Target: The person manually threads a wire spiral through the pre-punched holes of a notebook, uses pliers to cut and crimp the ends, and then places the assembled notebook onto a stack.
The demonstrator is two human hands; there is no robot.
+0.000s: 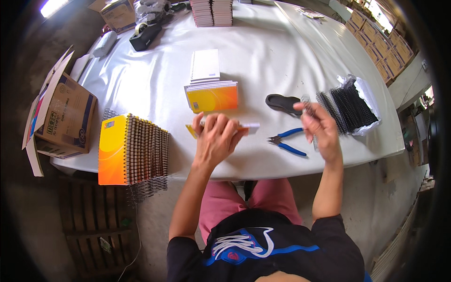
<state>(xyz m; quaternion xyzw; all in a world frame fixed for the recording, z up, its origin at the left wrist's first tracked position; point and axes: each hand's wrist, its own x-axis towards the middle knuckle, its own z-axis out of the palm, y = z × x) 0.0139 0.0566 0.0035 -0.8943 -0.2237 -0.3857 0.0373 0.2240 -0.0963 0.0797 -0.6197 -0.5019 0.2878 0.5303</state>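
Note:
My left hand (pixel 213 136) is closed from above on a notebook (pixel 252 127) with a yellow-orange cover, standing on its edge near the table's front. To the right, my right hand (pixel 324 129) pinches a thin spiral binding coil (pixel 316 143), held upright and slightly blurred. Between the hands lie cutting pliers (pixel 292 149) with blue handles, jaws apart. Just beyond them is a dark, flat, sole-shaped piece (pixel 280 102). A pile of loose notebooks (pixel 213 99) sits beyond my left hand, with a white-faced pad (pixel 205 64) behind it.
Coil-bound yellow notebooks (pixel 112 155) are stacked at the left front edge, some coils overhanging. A cardboard box (pixel 70 115) stands farther left. Many dark coils (pixel 352 108) lie in white wrapping at right. A tape dispenser (pixel 145 37) and a tall notebook stack (pixel 211 13) are at the back.

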